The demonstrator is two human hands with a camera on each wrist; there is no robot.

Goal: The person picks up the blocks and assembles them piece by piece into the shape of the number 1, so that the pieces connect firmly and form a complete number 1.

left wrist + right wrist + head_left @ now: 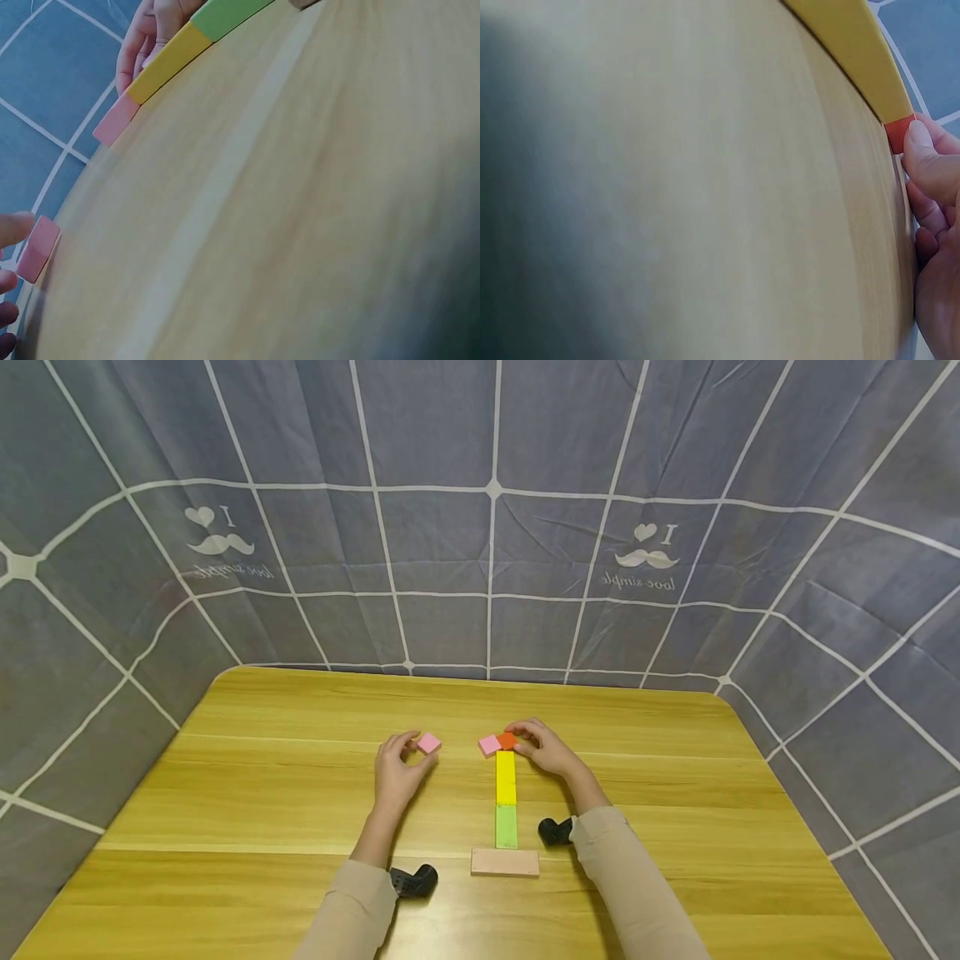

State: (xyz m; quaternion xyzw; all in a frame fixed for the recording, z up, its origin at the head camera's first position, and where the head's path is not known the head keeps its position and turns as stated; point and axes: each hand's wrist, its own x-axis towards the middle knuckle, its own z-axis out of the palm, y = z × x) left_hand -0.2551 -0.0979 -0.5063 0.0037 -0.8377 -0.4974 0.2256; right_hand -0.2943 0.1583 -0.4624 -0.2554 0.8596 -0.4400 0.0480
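Observation:
My left hand (396, 768) pinches a small pink square block (429, 743) between thumb and fingers, out to the left of a row of blocks. In the left wrist view that pink block (37, 250) stands close over the table. My right hand (546, 750) pinches an orange-red square block (507, 741) at the far end of the row, right against the yellow block (506, 777). A second pink block (490, 745) sits just left of the red one. Nearer to me a light green block (506, 827) continues the line from the yellow one.
A pale pinkish-tan plank (505, 862) lies crosswise at the near end of the row. Black wrist mounts (414, 882) stick out from both sleeves. The wooden table (285, 802) ends at a grey checked curtain (435, 543).

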